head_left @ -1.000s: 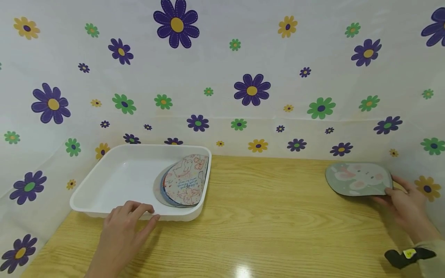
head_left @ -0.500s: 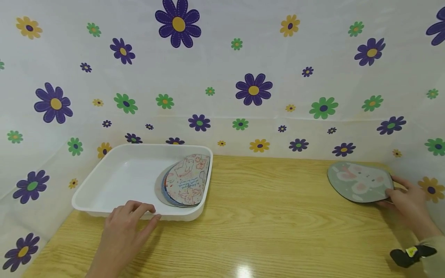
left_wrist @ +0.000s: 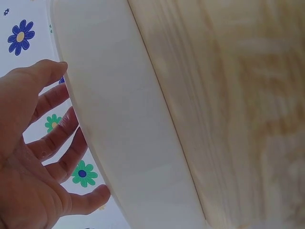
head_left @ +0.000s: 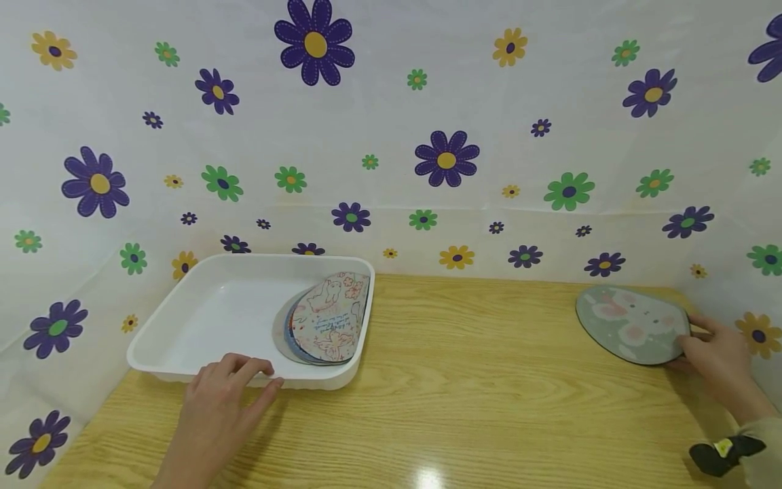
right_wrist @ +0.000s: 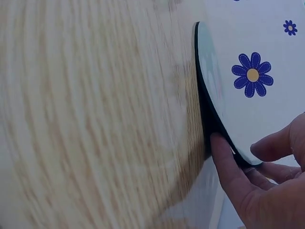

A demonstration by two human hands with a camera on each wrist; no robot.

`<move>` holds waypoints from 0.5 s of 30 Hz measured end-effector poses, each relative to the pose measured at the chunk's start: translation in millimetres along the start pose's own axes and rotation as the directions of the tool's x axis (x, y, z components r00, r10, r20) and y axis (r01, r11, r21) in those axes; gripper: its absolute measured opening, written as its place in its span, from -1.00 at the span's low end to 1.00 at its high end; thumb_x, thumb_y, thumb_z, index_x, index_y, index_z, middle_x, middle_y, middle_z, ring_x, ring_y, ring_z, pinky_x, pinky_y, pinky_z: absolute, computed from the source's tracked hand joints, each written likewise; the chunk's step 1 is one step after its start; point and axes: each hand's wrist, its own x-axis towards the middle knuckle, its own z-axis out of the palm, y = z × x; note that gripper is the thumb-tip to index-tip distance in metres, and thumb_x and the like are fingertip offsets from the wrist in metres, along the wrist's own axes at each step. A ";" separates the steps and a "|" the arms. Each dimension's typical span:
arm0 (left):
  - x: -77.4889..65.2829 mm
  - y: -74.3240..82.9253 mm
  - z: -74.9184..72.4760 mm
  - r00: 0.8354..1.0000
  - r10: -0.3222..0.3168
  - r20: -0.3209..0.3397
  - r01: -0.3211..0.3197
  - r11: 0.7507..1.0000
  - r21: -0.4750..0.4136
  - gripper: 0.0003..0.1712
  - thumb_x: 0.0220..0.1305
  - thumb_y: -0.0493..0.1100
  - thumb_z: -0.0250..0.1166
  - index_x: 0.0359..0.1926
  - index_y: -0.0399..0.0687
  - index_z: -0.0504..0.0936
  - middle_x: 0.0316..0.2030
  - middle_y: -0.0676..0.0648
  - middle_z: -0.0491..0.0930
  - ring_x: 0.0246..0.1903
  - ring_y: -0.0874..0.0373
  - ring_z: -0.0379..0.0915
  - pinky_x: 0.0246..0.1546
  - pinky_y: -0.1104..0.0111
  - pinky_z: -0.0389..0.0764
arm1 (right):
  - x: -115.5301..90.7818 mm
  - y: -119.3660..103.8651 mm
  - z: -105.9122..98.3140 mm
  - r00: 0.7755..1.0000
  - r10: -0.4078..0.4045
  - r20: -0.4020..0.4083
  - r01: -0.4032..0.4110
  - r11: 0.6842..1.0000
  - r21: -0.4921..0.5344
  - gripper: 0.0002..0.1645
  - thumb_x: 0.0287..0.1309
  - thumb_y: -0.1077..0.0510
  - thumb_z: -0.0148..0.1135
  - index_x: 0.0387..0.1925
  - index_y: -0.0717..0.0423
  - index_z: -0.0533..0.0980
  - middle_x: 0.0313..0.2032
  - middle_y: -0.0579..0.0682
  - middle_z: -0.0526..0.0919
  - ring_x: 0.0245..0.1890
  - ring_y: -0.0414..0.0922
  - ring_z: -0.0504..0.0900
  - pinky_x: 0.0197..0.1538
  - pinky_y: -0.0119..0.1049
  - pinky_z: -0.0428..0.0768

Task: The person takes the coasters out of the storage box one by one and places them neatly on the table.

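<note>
In the head view, a grey-green mouse pad (head_left: 635,324) with a bunny print is pinched at its right edge by my right hand (head_left: 717,353). The right wrist view shows the thumb on its printed face and fingers under the dark underside (right_wrist: 206,102), with the pad bent near the grip and its far end close to the tabletop. On the left stands a white tray (head_left: 177,319); a stack of similar pads (head_left: 324,319), a pink bunny drawing on top, leans in its right side. My left hand (head_left: 222,407) rests on the tray's front rim, fingers relaxed, fingertips at the edge (left_wrist: 90,152).
A wood-grain table (head_left: 476,380) carries everything. Behind it and along both sides hangs a white sheet (head_left: 366,102) printed with flowers. A dark strap (head_left: 727,454) sits at the right wrist.
The bunny pad has turned slightly, its near edge swinging down toward the front, while my right hand keeps its grip. The left hand and tray stay put; the view shifts slightly.
</note>
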 end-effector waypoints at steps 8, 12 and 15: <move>-0.1 0.3 -0.3 1.000 -0.010 0.017 0.010 1.000 0.006 -0.76 0.13 -0.05 0.57 -0.21 0.09 0.72 -0.19 -0.13 0.68 -0.15 -0.21 0.57 -0.07 -0.26 0.51 | 1.9 3.0 -7.7 0.996 0.090 0.019 -0.089 0.995 -0.038 -0.19 0.31 0.24 -0.09 0.52 0.44 -0.01 0.37 0.65 0.19 -0.62 -0.43 0.56 -0.53 -0.46 0.61; -0.1 0.5 -0.7 1.000 -0.014 0.020 0.014 1.000 0.000 -0.77 0.13 -0.05 0.57 -0.21 0.09 0.72 -0.19 -0.13 0.67 -0.14 -0.21 0.57 -0.07 -0.26 0.51 | 2.6 6.0 -9.0 0.995 0.099 0.012 -0.097 0.993 -0.071 -0.22 0.35 0.21 -0.10 0.50 0.48 0.03 0.39 0.63 0.17 -0.60 -0.47 0.50 -0.53 -0.46 0.61; 0.0 0.0 0.0 1.000 -0.010 0.011 0.010 1.000 0.000 -0.76 0.12 -0.05 0.57 -0.21 0.09 0.72 -0.20 -0.13 0.67 -0.15 -0.21 0.57 -0.08 -0.26 0.51 | 1.5 6.8 -9.2 0.993 0.113 0.016 -0.112 0.993 -0.047 -0.23 0.38 0.19 -0.13 0.50 0.49 0.02 0.44 0.63 0.08 -0.59 -0.51 0.47 -0.51 -0.43 0.64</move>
